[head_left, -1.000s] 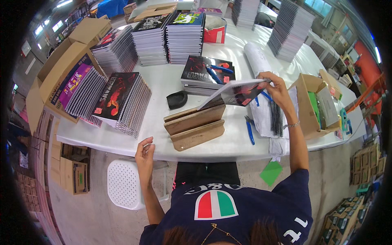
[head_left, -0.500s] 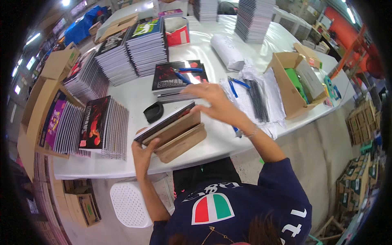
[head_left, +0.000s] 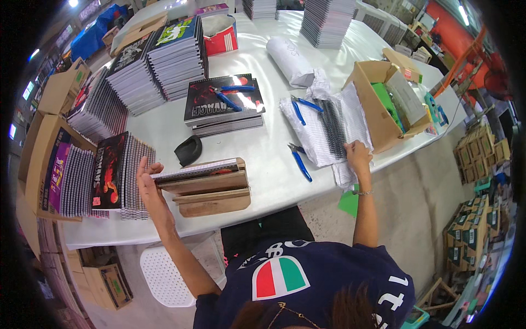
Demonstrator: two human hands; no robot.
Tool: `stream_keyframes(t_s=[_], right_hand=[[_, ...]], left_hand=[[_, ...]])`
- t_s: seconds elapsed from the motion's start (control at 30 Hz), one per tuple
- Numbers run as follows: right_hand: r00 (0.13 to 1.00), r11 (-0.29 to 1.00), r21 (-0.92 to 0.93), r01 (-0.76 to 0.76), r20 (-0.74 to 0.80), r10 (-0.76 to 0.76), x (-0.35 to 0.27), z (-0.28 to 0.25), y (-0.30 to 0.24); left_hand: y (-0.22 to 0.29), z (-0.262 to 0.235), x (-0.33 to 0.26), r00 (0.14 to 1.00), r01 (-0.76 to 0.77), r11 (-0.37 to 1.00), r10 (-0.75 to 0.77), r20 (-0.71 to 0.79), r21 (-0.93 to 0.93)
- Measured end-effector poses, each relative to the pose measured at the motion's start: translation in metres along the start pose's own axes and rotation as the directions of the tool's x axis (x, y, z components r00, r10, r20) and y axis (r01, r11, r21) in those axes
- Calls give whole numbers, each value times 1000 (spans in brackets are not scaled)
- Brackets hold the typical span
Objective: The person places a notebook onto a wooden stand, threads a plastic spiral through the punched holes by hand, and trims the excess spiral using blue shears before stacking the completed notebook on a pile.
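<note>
My left hand (head_left: 152, 189) is open, fingers apart and pointing up, beside the left end of a notebook (head_left: 205, 171). That notebook, dark-covered with its white page edges up, leans on edge in a slotted wooden stand (head_left: 213, 203). My right hand (head_left: 359, 157) has its fingertips pinched at the near end of a bundle of black plastic spiral coils (head_left: 331, 129). The coils lie on crumpled white wrapping (head_left: 298, 129). Blue-handled cutters (head_left: 301, 163) lie left of the wrapping, and another pair (head_left: 302, 107) rests on it.
A black curved block (head_left: 189, 151) sits behind the stand. More blue cutters (head_left: 230, 97) lie on a low notebook stack (head_left: 213, 118). Tall notebook stacks (head_left: 178, 60) and a carton of notebooks (head_left: 49, 159) stand left. An open cardboard box (head_left: 364, 98) stands right, near a white wrapped roll (head_left: 289, 63).
My right hand has left the notebook and moved right to the coils. My left hand has let go of the stand and notebook and opened. The stand has turned to lie more level.
</note>
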State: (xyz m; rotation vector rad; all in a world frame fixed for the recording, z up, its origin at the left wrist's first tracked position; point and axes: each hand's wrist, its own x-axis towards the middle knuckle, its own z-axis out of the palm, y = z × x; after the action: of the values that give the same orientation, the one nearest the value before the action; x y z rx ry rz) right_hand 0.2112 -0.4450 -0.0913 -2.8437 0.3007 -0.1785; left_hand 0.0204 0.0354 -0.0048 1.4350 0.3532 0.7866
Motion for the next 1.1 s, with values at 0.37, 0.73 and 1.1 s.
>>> stream_keyframes(t_s=[0.37, 0.73, 1.1], right_hand=[[973, 841, 535, 80, -223, 49, 31, 11, 53], [995, 967, 248, 50, -99, -26, 15, -12, 17], [820, 810, 506, 294, -570, 59, 16, -11, 26]], left_hand=[[-17, 17, 0, 970, -17, 999, 28, -241, 47], [-18, 34, -15, 937, -50, 998, 60, -343, 38], [-2, 31, -28, 921, -194, 958, 251, -299, 210]])
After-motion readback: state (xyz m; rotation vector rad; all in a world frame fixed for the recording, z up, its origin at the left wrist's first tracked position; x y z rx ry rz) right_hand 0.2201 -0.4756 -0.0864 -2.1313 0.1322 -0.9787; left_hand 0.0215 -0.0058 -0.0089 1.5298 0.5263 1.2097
